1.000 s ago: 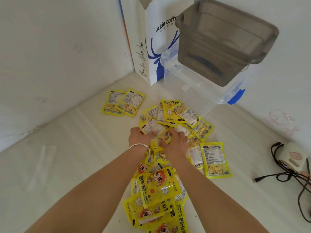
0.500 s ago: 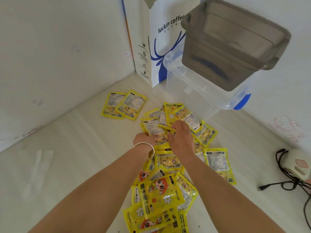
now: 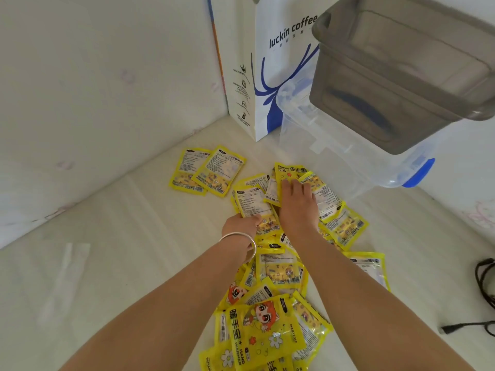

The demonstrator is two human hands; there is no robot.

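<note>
Attention is drawn first to the luckin coffee paper bag (image 3: 270, 84), stood upright in the corner of the room. Just to the right of the bag a clear storage box (image 3: 345, 159) with a blue latch (image 3: 419, 174) is seen, and a smoky grey bin (image 3: 396, 76) is set on top of it. In front of the bag, toward the camera, yellow hand warmer packets (image 3: 278, 271) are strewn in an overlapping heap; both forearms are stretched over it, so part of the heap is hidden. At the heap's end nearer the bag, a white-labelled packet (image 3: 251, 202) is pinched at its lower edge by the left hand (image 3: 241, 226), fingers curled, with a silver bangle (image 3: 239, 241) worn at the wrist. The right hand (image 3: 296, 207) is laid flat, fingers straight and spread, on a yellow-fronted packet (image 3: 288, 170) and its neighbours. Two stray packets (image 3: 207, 170) are seen apart from the heap, in front of the bag and slightly to its left. Far to the right of the bag, a black cable (image 3: 482, 285) is caught at the frame's edge. Everything is borne by a pale cream surface (image 3: 107, 263), closed in behind the bag by white walls (image 3: 93, 76).
</note>
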